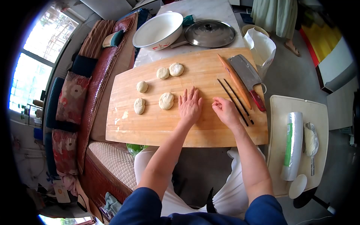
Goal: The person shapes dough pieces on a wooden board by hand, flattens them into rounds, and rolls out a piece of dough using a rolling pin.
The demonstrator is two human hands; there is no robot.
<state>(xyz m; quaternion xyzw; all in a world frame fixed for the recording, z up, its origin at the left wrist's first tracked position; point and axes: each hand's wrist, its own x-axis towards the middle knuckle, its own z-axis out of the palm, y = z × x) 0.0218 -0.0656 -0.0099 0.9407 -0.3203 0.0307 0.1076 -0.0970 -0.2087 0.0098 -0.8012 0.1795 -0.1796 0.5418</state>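
My left hand [190, 106] lies palm down on the wooden board [150, 131], its fingers stretched out; whatever may be under the palm is hidden. Close to its left is a round piece of dough [166, 101]. Several more dough pieces are spread on the board's left half, among them a floury one [176, 69] near the far edge and a small one [142, 87]. My right hand [225, 111] is closed, thumb against curled fingers, and what it holds, if anything, cannot be made out. Just right of it lie two dark chopsticks [235, 102].
A tapered rolling pin [235, 80] and a cleaver [245, 73] lie at the board's right. Behind stand a white basin [159, 32] and a lidded pan [210, 33]. A side table [277, 108] carries a plastic-film roll [292, 146]. A person's skirt [273, 18] shows beyond.
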